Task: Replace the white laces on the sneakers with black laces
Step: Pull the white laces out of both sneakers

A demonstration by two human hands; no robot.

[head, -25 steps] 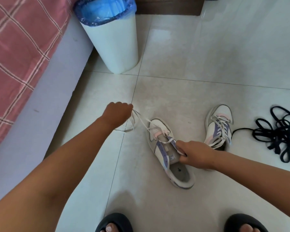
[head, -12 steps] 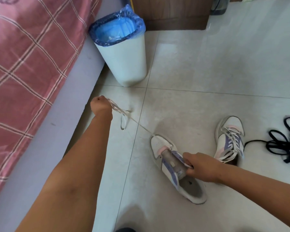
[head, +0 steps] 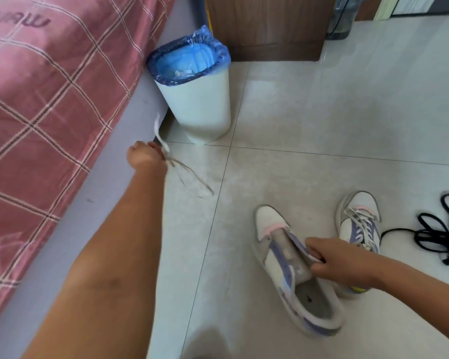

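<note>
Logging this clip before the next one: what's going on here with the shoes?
A person is stripping laces from white-and-purple sneakers. The left hand grips a white lace clear of the near sneaker, whose eyelets look empty. The right hand holds that sneaker's tongue. The far sneaker is laced in white, and the black laces lie piled on the tiled floor beside it.

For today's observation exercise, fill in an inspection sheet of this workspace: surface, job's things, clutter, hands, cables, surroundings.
Surface: pale tiled floor.
Job's things: near sneaker unlaced; far sneaker white-laced; black laces piled at right; white lace out of the shoe.
Clutter: nothing seen.
Hands: left hand grips the white lace; right hand grips the near sneaker's tongue.
Cables: nothing seen.
Surroundings: bin with blue liner, checked bed cover, wooden cabinet.
</note>
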